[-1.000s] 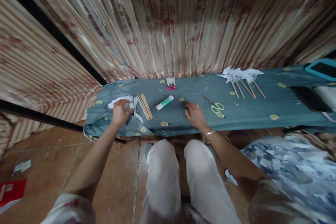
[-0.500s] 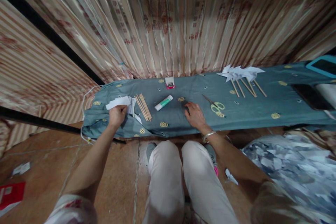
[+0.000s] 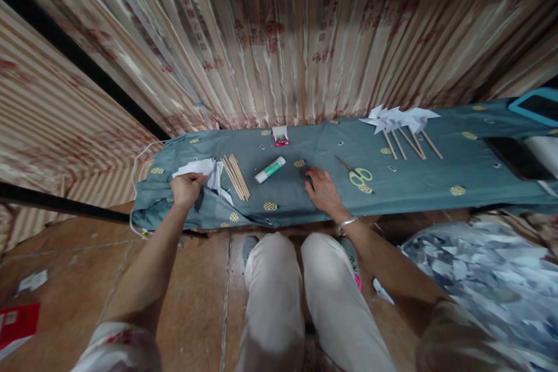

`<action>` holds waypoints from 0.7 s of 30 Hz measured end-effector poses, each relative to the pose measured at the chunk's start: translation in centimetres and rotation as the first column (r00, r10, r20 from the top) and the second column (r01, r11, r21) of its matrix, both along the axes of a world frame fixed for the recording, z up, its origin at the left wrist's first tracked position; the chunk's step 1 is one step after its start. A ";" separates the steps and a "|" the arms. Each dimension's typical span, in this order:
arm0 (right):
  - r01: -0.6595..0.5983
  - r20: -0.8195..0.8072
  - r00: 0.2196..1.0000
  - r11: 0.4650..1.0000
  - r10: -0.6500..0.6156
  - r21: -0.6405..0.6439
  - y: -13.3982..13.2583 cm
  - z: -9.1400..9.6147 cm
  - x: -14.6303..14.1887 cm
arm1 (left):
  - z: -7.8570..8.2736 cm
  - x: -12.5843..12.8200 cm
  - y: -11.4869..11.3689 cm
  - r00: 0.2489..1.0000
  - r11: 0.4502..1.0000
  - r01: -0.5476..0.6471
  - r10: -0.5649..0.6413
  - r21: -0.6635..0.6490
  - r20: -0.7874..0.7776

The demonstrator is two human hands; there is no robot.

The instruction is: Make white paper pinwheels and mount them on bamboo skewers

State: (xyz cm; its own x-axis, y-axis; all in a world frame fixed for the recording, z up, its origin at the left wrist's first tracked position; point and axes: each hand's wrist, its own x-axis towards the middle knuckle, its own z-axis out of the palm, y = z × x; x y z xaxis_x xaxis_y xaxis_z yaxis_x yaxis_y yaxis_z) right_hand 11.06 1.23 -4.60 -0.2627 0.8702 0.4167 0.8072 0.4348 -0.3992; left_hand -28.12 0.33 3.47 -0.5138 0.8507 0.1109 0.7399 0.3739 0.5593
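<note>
At the left end of the cloth-covered bench, my left hand point(image 3: 186, 188) is closed, with thumb and fingertips pinching white paper point(image 3: 198, 166) on a small pile of cut pieces. My right hand point(image 3: 323, 190) rests palm down on the cloth with bent fingers apart, holding nothing. Between the hands lie a bundle of thin wooden sticks point(image 3: 236, 177) and a white-and-green glue stick point(image 3: 270, 170). Scissors point(image 3: 360, 175) with pale green handles lie to the right of my right hand. A small red-and-white box point(image 3: 281, 136) of tiny metal pieces stands open at the back.
Several white paper pinwheels point(image 3: 399, 119) on sticks lie at the back right. Farther right are a dark phone point(image 3: 517, 158) and a blue-framed device point(image 3: 538, 106). A large bag of paper scraps point(image 3: 483, 279) stands on the floor. A striped curtain point(image 3: 279, 40) hangs behind the bench point(image 3: 300, 212).
My left hand has shifted slightly left with the paper between its fingers. My right hand stays in place. The whole view has moved a little.
</note>
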 end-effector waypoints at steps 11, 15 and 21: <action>-0.003 0.010 1.000 1.000 0.003 0.015 -0.1 0.3 -0.1 | 3.9 8.1 -0.8 0.921 0.852 0.313 -0.380 0.419 0.085; -0.006 0.022 1.000 1.000 0.006 0.014 0.0 0.5 -0.2 | 4.0 15.0 -1.3 0.793 0.815 0.260 -0.486 0.518 0.367; -0.014 0.040 0.999 1.000 0.015 -0.007 0.3 -0.2 0.0 | 2.8 24.2 0.0 0.274 0.884 -0.014 -0.446 0.467 0.852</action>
State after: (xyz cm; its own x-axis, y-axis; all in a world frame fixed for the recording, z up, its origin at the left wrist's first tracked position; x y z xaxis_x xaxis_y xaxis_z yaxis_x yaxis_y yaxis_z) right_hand 11.10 1.52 -4.81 -0.2918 0.8690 0.3996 0.8163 0.4440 -0.3695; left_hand -3.94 0.34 6.23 -0.2588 0.9658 -0.0146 -0.3405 -0.0771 0.9371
